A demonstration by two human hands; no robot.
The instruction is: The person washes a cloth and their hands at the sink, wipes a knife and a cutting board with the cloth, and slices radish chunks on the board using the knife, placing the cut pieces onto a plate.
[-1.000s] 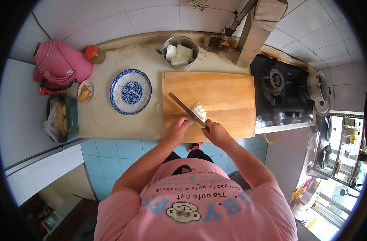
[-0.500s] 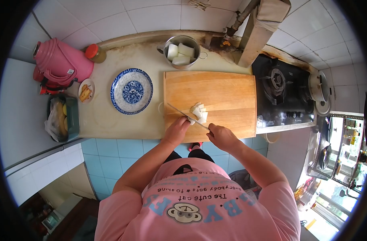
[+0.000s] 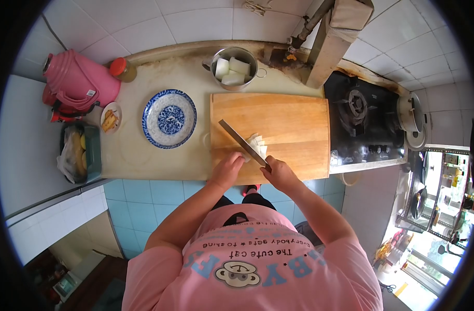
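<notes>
My right hand (image 3: 279, 172) is wrapped round the handle of a kitchen knife (image 3: 238, 137). Its blade slants up and left over a wooden cutting board (image 3: 294, 119), with the broad side partly facing up. Against the blade's right side lie several white cut vegetable pieces (image 3: 259, 145). On the blade's near side, my left hand (image 3: 228, 170) has its fingers closed on a small white vegetable piece (image 3: 245, 157) near the board's front edge. Most of that piece is hidden by the fingertips.
Behind the board stands a metal pot (image 3: 232, 59) with larger white chunks inside. A blue-and-white plate (image 3: 147, 120) lies to the left. Farther left are a small dish (image 3: 117, 110), a red-lidded jar (image 3: 124, 70), a pink thermos (image 3: 86, 78) and a green bin (image 3: 94, 150). A black gas stove (image 3: 371, 132) adjoins the right.
The knife has shifted and its blade has tilted to show more of its flat side. My right hand has moved slightly left. The left hand stays about where it was.
</notes>
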